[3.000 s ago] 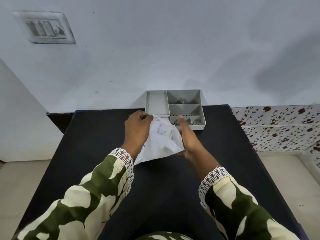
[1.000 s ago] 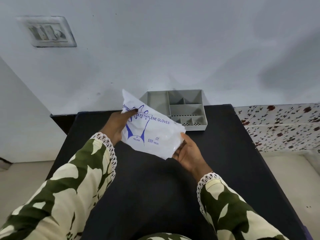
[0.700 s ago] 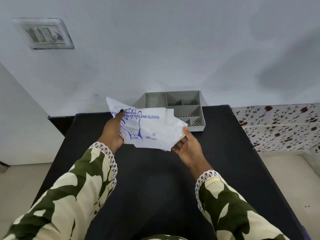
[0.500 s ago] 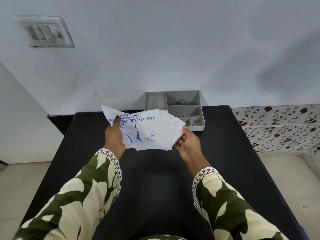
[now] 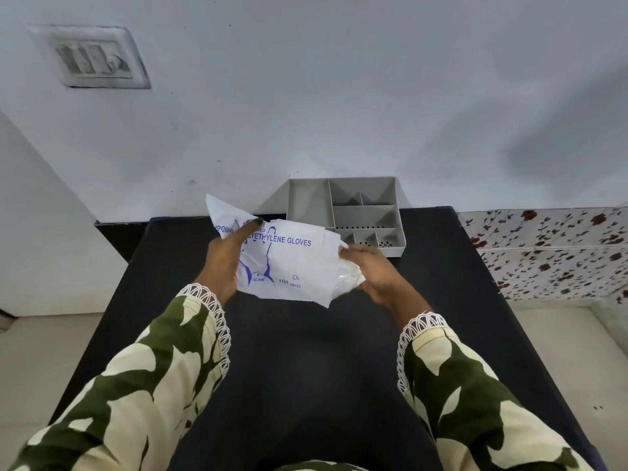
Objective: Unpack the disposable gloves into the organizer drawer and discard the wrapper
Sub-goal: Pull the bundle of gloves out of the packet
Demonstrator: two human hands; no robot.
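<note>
Polyethylene gloves pack [image 5: 289, 263] is held above the black table [image 5: 306, 368], grey organizer [image 5: 363, 212] behind by the white wall. Your left hand [image 5: 224, 256] and right hand [image 5: 373, 270] grip its ends, fingers closed.

Lighting: soft, even, moderately bright. Shadows: broad, faint, on wall [image 5: 509, 130] at right. Black counter [image 5: 306, 351] nearly featureless. Distortion: wide-angle bending at edges. Blur: slight, switch plate [image 5: 91, 57].

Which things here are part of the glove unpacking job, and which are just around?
In the job:
glove packet, held by left hand and right hand
organizer drawer

Just around:
black table
wall switch plate
</note>
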